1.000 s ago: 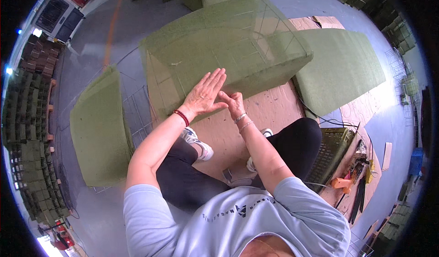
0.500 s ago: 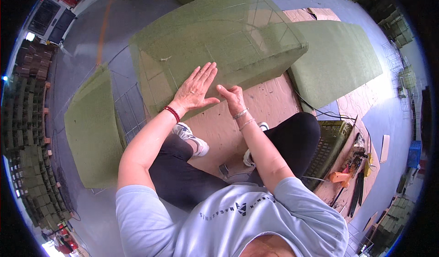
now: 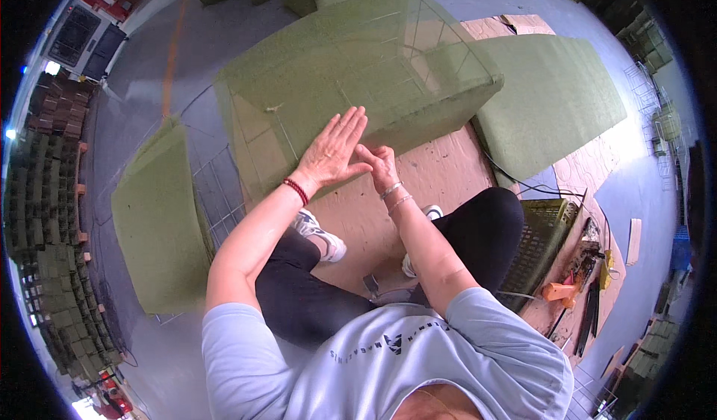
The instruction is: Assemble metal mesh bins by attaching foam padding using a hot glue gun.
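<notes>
A large wire frame covered in green mesh fabric (image 3: 299, 84) lies tilted in front of my knees, its metal rods showing through the cloth. Flat against its near side rests my left hand (image 3: 334, 151), fingers straight and close together, thumb out to the right. Just right of it, at the near lower edge of the cover, my right hand (image 3: 384, 169) has its fingers curled in and its thumb pointing at the left palm. Whatever the right fingers hold, if anything, is hidden.
Green covered pieces stand at left (image 3: 153, 226) and right (image 3: 556, 99). By my right knee is an olive plastic crate (image 3: 532, 252), with an orange-handled tool (image 3: 560, 291) and black strips (image 3: 588, 319) on cardboard beyond. A black cable (image 3: 523, 184) runs past the crate. Brown cardboard (image 3: 433, 173) covers the floor.
My left hand has slid slightly right, closer to the right hand. The right thumb now meets the left hand's thumb side. The whole view has shifted a little.
</notes>
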`<state>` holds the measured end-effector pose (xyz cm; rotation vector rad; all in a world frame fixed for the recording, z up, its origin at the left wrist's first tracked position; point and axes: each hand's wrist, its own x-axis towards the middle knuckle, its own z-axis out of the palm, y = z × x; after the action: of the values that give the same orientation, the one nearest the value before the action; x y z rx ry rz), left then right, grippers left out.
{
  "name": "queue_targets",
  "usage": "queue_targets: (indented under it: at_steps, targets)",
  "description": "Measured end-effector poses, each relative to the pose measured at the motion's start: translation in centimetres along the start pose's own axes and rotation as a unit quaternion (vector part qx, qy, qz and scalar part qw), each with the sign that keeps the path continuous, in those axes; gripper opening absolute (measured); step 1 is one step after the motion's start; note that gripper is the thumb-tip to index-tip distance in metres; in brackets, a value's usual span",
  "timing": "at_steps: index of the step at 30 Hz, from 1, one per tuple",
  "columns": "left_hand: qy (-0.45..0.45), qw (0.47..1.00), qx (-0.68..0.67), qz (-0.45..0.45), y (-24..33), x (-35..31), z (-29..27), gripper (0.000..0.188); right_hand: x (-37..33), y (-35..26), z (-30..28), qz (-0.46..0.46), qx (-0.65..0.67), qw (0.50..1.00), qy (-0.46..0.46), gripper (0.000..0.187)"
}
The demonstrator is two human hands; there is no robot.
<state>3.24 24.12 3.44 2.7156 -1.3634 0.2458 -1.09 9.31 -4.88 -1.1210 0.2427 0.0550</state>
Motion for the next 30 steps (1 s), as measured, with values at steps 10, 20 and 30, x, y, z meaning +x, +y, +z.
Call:
queue_targets:
  at_steps: [10,20,30]
  targets:
    - [0.003,1.0,-0.009,0.007,0.1,0.3,0.0,0.104,-0.3,-1.1,-2.4,-0.013,-0.004,1.0,0.017,0.03]
    - [-0.003,1.0,-0.003,0.007,0.1,0.4,-0.1,0.104,-0.6,-1.1,-0.7,-0.039,0.021,0.999,0.02,0.018]
    - [0.013,1.0,-0.007,0.018,0.5,2.5,0.4,0.105,0.6,-0.1,-1.9,-0.012,0.002,1.0,-0.005,0.024]
